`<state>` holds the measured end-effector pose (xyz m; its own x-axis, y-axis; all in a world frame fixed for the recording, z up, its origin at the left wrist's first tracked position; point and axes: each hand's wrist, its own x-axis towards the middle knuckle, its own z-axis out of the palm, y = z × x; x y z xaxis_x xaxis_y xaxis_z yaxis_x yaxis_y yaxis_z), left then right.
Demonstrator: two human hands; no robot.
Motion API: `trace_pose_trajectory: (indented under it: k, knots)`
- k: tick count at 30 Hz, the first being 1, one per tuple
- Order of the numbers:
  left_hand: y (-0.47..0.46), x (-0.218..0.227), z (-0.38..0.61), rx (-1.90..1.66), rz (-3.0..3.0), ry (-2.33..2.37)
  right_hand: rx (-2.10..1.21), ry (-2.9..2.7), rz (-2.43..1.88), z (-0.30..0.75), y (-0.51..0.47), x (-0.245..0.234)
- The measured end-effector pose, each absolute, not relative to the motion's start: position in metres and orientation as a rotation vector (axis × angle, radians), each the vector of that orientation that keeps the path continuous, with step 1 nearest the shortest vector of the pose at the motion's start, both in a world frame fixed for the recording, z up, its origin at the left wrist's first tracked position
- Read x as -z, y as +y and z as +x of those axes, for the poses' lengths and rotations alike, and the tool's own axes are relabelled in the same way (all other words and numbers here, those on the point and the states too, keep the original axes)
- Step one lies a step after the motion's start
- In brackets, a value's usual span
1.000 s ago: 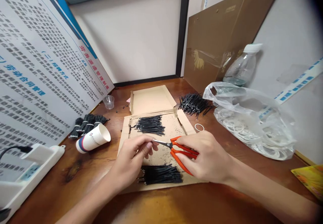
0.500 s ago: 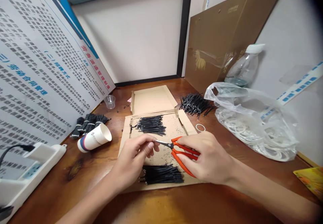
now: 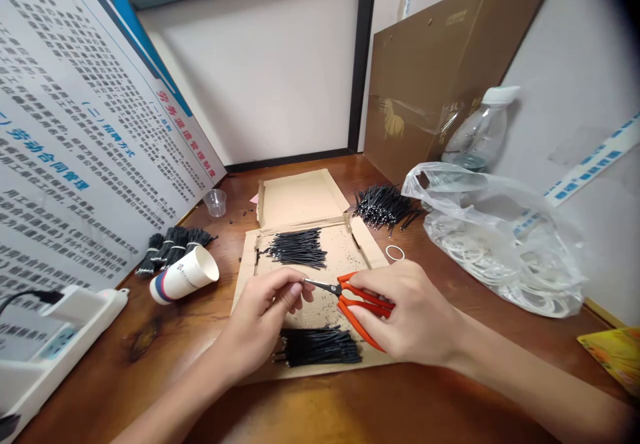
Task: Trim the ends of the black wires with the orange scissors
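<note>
My right hand [image 3: 410, 311] grips a pair of scissors with orange handles [image 3: 363, 324]; the blades point left and their tips touch the fingers of my left hand [image 3: 273, 304]. The left thumb and forefinger are pinched together at the blade tips, and what they hold is too small and hidden to make out. Below both hands, a bundle of short black wires [image 3: 323, 347] lies on the flattened cardboard [image 3: 340, 291]. Behind them a second row of black wires [image 3: 296, 247] rests on the same cardboard.
A loose heap of black wires [image 3: 385, 205] lies right of the cardboard, near a white ring [image 3: 395, 253]. Further right are a plastic bag [image 3: 500, 257] and a bottle [image 3: 480, 131]. At left stand tied bundles [image 3: 173, 245], a tipped paper cup [image 3: 186, 275] and a power strip [image 3: 65, 344].
The view has shifted very slightly. Both hands and the scissors keep almost the same position, with the blade tips still at the left fingers.
</note>
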<state>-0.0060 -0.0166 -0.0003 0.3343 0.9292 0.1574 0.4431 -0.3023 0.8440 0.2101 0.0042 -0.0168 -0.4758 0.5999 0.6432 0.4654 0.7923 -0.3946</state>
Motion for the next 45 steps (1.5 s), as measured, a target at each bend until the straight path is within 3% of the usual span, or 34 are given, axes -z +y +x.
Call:
trace_pose_trajectory:
  k: [12,22,32,39,45]
  knots:
    - [-0.019,-0.003,-0.004,-0.906,1.937,1.155,-0.114,-2.056,-0.749,0.21,0.004,0.016]
    - [-0.036,-0.018,-0.001,-0.983,2.135,0.737,-0.115,-2.002,-0.786,0.208,0.007,0.018]
    - [-0.038,-0.021,-0.002,-0.917,2.215,0.647,-0.111,-1.998,-0.79,0.208,0.006,0.018]
    - [-0.018,-0.001,-0.008,-0.891,2.464,1.008,-0.063,-2.006,-0.839,0.209,0.01,0.021]
    - [0.002,0.03,-0.02,-0.609,2.55,1.412,-0.071,-2.009,-0.867,0.209,0.013,0.023]
